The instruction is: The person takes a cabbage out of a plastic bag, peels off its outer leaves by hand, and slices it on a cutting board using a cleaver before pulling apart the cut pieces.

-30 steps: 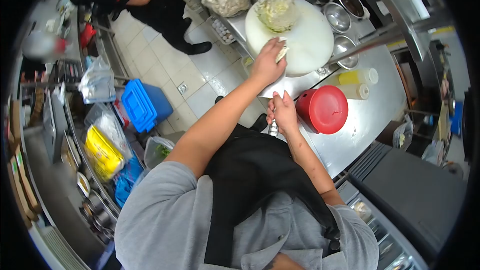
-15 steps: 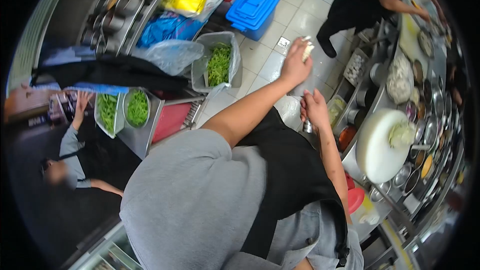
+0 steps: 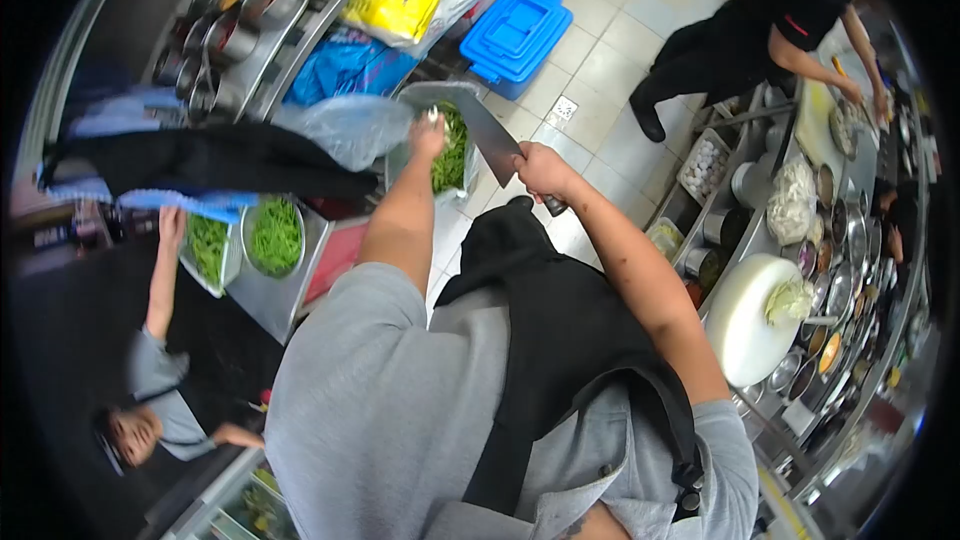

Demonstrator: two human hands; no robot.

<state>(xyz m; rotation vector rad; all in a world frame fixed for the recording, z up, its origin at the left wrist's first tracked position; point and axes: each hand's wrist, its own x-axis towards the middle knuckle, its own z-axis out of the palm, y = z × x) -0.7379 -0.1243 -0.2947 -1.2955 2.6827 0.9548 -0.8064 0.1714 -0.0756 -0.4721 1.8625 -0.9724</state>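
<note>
My right hand [image 3: 546, 169] grips a cleaver [image 3: 488, 134] by its handle. The broad blade points up and left, its tip beside the bin of greens. My left hand [image 3: 428, 137] is closed round a small pale piece [image 3: 433, 114], mostly hidden by the fingers, and I cannot make out its kind. That hand is above a lined bin [image 3: 472, 157] holding leafy greens [image 3: 452, 153]. A clear plastic bag [image 3: 350, 130] hangs over the bin's left side.
A round white chopping block [image 3: 745, 325] with a piece of cabbage [image 3: 788, 302] stands at right, near several metal bowls. A person in black [image 3: 745, 45] works at the right counter. A blue lidded box [image 3: 517, 35] sits on the tiled floor. Left is a bowl of greens [image 3: 275, 237].
My left hand has moved left over the bin with the pale piece. My right hand has moved up and left, bringing the cleaver blade into clear view. The body has turned left.
</note>
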